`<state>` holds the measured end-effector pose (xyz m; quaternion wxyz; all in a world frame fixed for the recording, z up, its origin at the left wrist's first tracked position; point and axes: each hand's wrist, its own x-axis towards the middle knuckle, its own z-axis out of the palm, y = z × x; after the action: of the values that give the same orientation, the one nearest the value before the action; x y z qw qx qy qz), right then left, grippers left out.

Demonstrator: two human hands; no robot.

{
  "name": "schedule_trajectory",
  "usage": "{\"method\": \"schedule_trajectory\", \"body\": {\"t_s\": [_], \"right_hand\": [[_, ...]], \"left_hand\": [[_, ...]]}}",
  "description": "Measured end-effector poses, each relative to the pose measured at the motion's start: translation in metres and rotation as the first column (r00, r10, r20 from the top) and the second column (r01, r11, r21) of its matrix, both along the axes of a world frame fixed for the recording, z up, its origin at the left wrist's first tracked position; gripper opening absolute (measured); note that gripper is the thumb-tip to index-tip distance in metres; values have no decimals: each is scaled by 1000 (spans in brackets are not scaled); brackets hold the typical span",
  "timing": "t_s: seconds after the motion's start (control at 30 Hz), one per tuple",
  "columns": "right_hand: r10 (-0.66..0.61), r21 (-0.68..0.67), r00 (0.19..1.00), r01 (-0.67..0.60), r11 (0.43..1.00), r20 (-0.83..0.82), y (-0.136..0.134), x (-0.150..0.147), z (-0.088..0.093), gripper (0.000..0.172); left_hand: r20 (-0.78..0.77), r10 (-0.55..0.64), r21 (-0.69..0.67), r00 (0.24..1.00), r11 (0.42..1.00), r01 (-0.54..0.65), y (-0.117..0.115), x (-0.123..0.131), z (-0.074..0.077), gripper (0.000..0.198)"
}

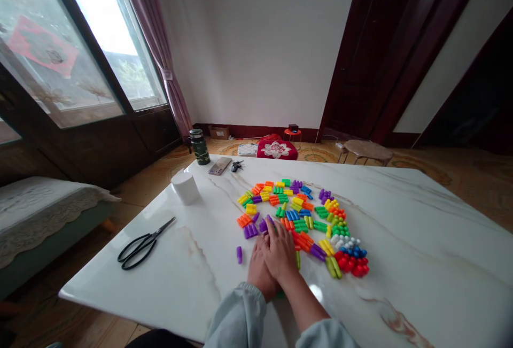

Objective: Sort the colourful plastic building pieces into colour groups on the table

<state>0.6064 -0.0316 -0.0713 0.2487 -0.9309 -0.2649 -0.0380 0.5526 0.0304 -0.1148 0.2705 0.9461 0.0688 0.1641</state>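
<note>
My right hand [282,249] lies across my left hand [259,270] at the near edge of a spread of small coloured plastic pieces [302,225]. At the right fingertips a purple plastic piece [270,219] shows, pinched among the fingers. The left fingers are mostly covered by the right hand, so their grip is hidden. Just left of the hands lies a single purple piece [239,254]. Purple pieces standing together [250,230] are close by, next to orange ones [244,221]. On the right side, white [344,241], blue [355,252] and red pieces [352,265] form rounded clusters.
Black-handled scissors [146,244] rest on the left of the white marbled table [192,289]. Farther back are a white cylinder [185,187], a dark green flask [199,147], a phone [220,165] and keys [236,166]. Stools [366,150] stand beyond the far edge.
</note>
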Motion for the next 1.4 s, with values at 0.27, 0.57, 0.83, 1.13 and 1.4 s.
{"method": "schedule_trajectory", "body": {"t_s": [0.27, 0.57, 0.83, 1.13, 1.4], "right_hand": [[-49, 33, 997, 51, 998, -63, -3, 1, -5, 53], [-51, 41, 994, 56, 998, -97, -3, -1, -4, 52], [-41, 17, 994, 43, 999, -103, -3, 1, -5, 54], [-31, 59, 992, 39, 998, -125, -4, 1, -5, 53], [-35, 39, 994, 39, 998, -106, -4, 1, -5, 51]], "left_hand": [[96, -46, 132, 994, 991, 33, 3, 2, -14, 54], [114, -55, 181, 992, 983, 33, 6, 3, -20, 54], [85, -54, 187, 995, 982, 37, 3, 2, -12, 56], [112, -63, 156, 992, 987, 45, 2, 1, -6, 54], [121, -63, 150, 991, 988, 44, 3, 1, -8, 53]]}}
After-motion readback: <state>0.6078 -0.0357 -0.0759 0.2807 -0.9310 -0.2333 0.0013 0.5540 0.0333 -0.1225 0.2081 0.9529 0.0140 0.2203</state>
